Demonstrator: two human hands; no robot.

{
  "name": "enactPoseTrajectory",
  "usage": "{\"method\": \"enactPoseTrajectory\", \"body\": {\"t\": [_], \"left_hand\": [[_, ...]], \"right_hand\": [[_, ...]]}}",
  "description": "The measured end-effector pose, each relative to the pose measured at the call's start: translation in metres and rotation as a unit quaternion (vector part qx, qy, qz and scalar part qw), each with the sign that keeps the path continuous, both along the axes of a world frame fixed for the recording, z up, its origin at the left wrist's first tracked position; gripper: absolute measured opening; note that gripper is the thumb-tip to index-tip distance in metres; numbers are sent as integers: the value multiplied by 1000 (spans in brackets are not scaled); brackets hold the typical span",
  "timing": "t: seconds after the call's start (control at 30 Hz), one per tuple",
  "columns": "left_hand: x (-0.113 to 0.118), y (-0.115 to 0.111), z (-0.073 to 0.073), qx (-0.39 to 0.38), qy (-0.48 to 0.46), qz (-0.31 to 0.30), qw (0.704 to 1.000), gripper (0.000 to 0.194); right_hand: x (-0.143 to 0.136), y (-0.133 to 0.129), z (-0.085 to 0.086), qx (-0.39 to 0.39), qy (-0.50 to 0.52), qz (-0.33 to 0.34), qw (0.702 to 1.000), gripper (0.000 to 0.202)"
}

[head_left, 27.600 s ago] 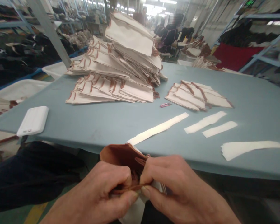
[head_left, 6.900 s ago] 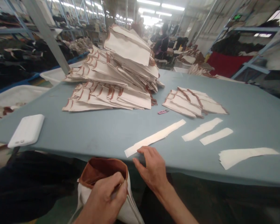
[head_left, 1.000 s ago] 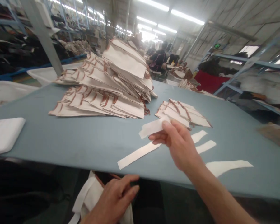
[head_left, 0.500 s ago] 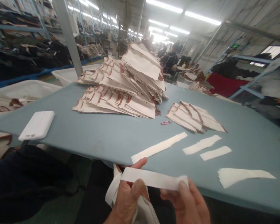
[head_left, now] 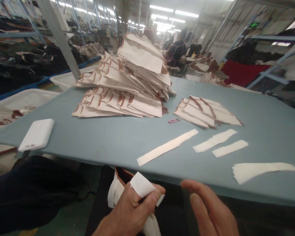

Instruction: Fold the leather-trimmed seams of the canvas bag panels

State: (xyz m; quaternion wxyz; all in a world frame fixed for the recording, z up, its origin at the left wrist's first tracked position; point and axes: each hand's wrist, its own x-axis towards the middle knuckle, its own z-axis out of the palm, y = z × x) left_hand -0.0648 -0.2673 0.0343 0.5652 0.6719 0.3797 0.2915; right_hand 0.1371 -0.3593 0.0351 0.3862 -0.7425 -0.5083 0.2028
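Note:
My left hand (head_left: 135,205) is closed on a white fabric strip (head_left: 141,184), which folds over the fingers with a short end poking out by the thumb. A cream fabric piece with brown edging (head_left: 115,188) hangs at the same hand, its lower part running down below the palm; how it is gripped is partly hidden. To the right, my right hand (head_left: 210,208) is apart from the strip, its thumb and forefinger separated and nothing between them. On the table ahead lie a long cream strip (head_left: 167,147), two shorter strips (head_left: 215,141) and a fanned stack of strips (head_left: 263,170).
A tall pile of brown-edged cream pieces (head_left: 127,82) stands on the blue-grey table (head_left: 100,141), with a smaller stack (head_left: 207,111) to its right. Pink thread snips (head_left: 174,121) lie between them. A white power bank-like block (head_left: 36,134) is at left, near white bins (head_left: 24,98).
The white strip was stretched between both hands; my right hand has let go of it and moved away to the right. The strip is now folded in my left hand.

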Motion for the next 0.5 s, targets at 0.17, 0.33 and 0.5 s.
{"method": "enactPoseTrajectory", "body": {"t": [0.17, 0.33, 0.5], "left_hand": [[2, 0, 0, 12, -9, -39, 999, 36], [-4, -1, -6, -13, -26, -43, 999, 40], [-15, -2, -14, -11, 8, 22, 1000, 40]], "right_hand": [[-33, 53, 35, -50, 144, 191, 970, 15], [-70, 73, 16, -4, 256, 224, 940, 15], [-66, 68, 2, 38, 296, 122, 947, 28]]}}
